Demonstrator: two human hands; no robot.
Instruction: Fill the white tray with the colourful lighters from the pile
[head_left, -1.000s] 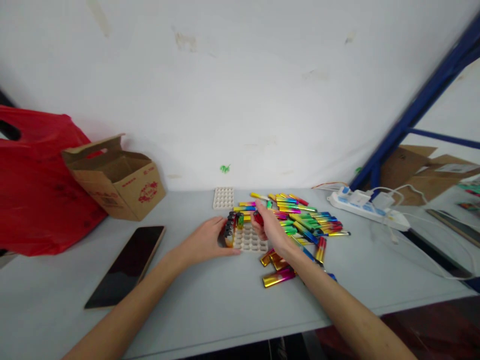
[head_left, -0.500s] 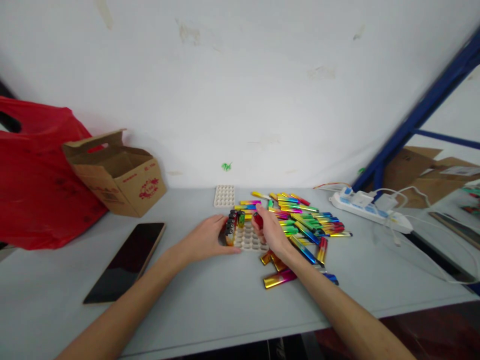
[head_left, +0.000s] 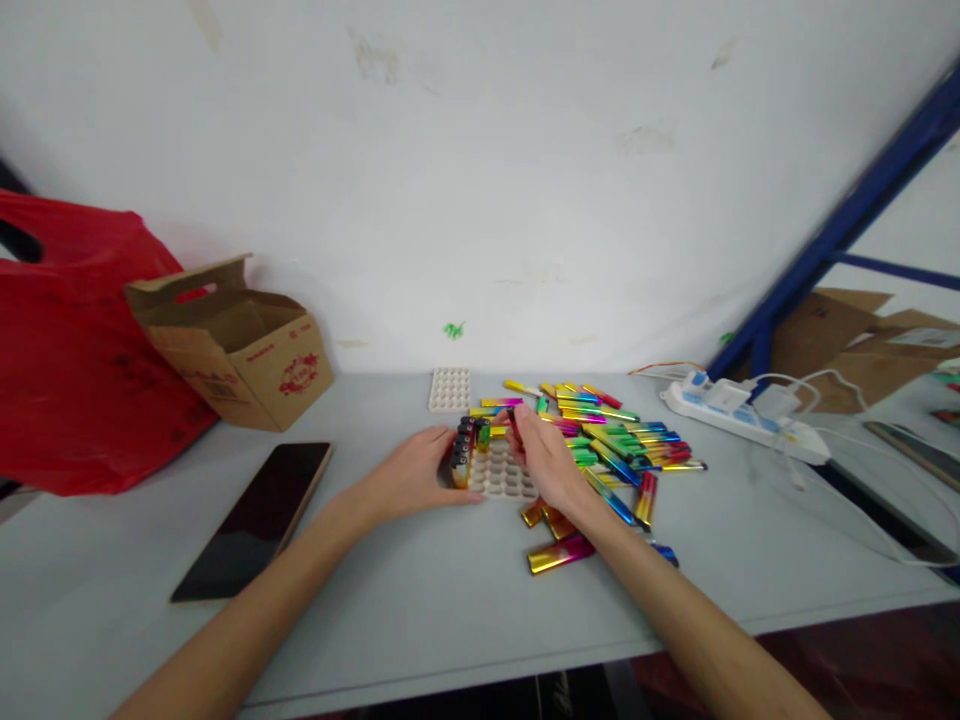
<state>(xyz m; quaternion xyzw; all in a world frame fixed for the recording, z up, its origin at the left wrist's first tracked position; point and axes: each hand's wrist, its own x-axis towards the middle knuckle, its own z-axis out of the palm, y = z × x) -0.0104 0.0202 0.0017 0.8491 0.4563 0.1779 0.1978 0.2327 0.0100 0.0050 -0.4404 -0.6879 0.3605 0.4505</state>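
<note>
A pale tray with rows of round pockets [head_left: 504,476] lies on the table between my hands. Several black-topped lighters [head_left: 462,452] stand upright along its left side, and a green-yellow one [head_left: 484,436] stands beside them. My left hand [head_left: 421,468] is curved round the left of the row, thumb stretched along the near side, touching the lighters. Over the tray's right part, my right hand [head_left: 540,450] pinches a dark-topped lighter [head_left: 513,416], mostly hidden by its fingers. A loose pile of shiny multicoloured lighters [head_left: 615,440] spreads to the right.
A second pocketed tray [head_left: 450,389] lies near the wall. On the left are a dark tablet [head_left: 255,520], an open cardboard box [head_left: 277,365] and a red bag [head_left: 90,350]. A white power strip [head_left: 750,415] with cables sits at the right.
My right hand has turned slightly, and the lighter in it now shows its dark top instead of its red side. My left hand has stayed in place beside the row.
</note>
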